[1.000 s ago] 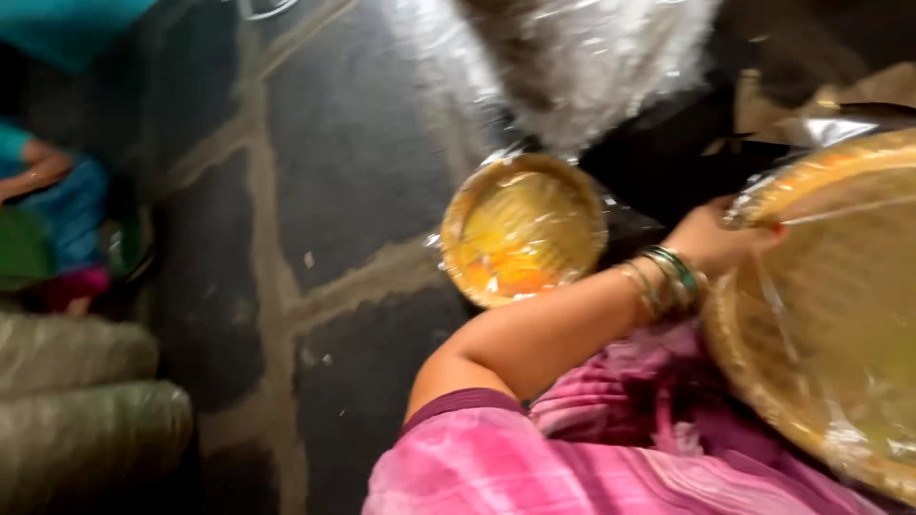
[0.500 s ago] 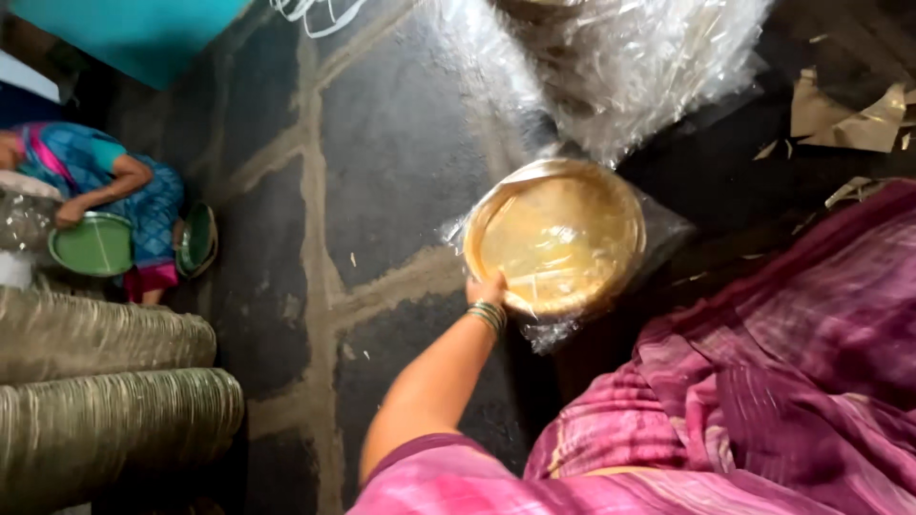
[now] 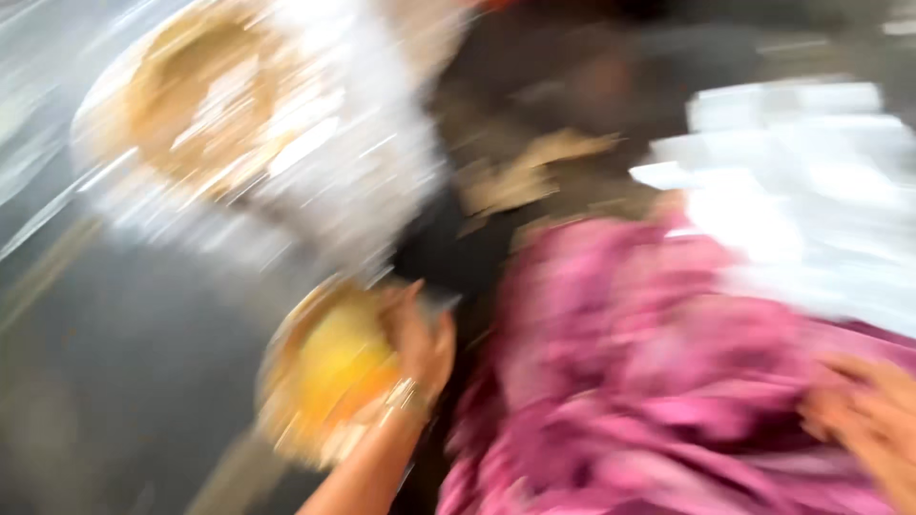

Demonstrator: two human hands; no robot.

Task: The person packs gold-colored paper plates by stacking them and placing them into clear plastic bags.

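Note:
The whole view is smeared by motion. My left hand (image 3: 420,341), with bangles at the wrist, lies on the right rim of a round golden-yellow plate (image 3: 324,381) wrapped in clear plastic, low on the dark floor; it seems to grip the rim. My right hand (image 3: 863,429) shows at the bottom right edge, blurred, against the pink cloth (image 3: 649,381) over my lap; I cannot tell whether it holds anything.
A bigger bundle of golden plates in shiny clear plastic (image 3: 219,124) lies at the upper left. White sheets (image 3: 811,181) are piled at the right. Brown scraps (image 3: 534,172) lie on the dark stone floor (image 3: 124,362).
The view has swung sharply and blurred. The plate under my left hand now sits lower and nearer to me, and the person at the far left is out of view.

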